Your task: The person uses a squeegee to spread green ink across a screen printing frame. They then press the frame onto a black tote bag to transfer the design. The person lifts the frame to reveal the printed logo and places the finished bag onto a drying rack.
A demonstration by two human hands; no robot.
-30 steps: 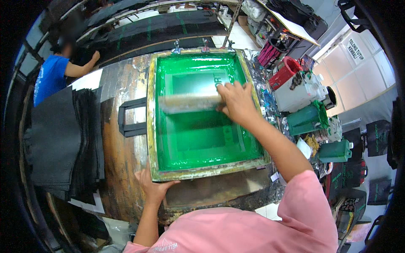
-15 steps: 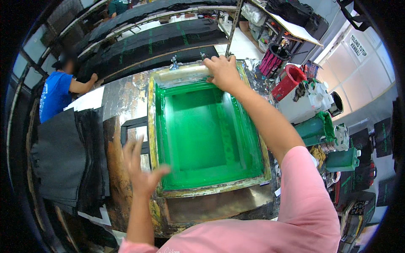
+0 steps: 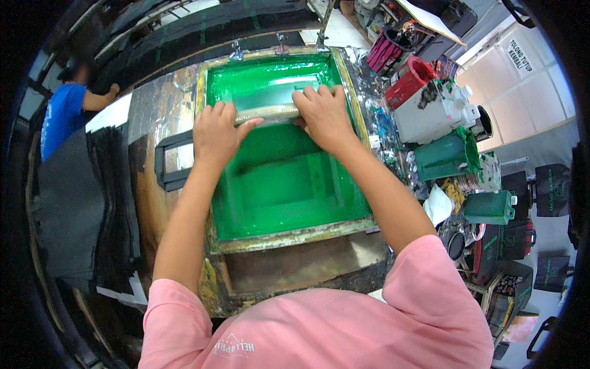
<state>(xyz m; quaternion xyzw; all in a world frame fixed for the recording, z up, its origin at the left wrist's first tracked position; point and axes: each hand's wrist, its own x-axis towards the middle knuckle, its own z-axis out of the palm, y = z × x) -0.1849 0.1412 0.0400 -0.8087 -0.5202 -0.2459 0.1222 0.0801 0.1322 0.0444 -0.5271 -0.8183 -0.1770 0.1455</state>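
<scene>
A screen printing frame [image 3: 289,237] with a worn, yellowish rim lies on the work table, its mesh [image 3: 276,190] coated in green ink. Across the upper part of the mesh stands a squeegee [image 3: 268,113] with a pale, bar-like handle. My left hand [image 3: 216,132] grips its left end, fingers over the top and thumb along the near side. At the other end my right hand [image 3: 324,117] is closed round the same handle. Wet green ink shines beyond the squeegee. The handles of a black fabric bag [image 3: 163,161] stick out from under the frame's left side.
Black fabric bags [image 3: 70,203] lie stacked at the left. Metal hinge clamps [image 3: 281,44] hold the frame's far edge. Along the right stand a red pot [image 3: 410,83], a white jerrycan [image 3: 424,114] and a green ink container [image 3: 444,157]. A person in blue [image 3: 64,114] works at the far left.
My left hand has come from the air at the left onto the squeegee. My right hand has drawn the squeegee from the frame's far edge toward me. The view has shifted slightly.
</scene>
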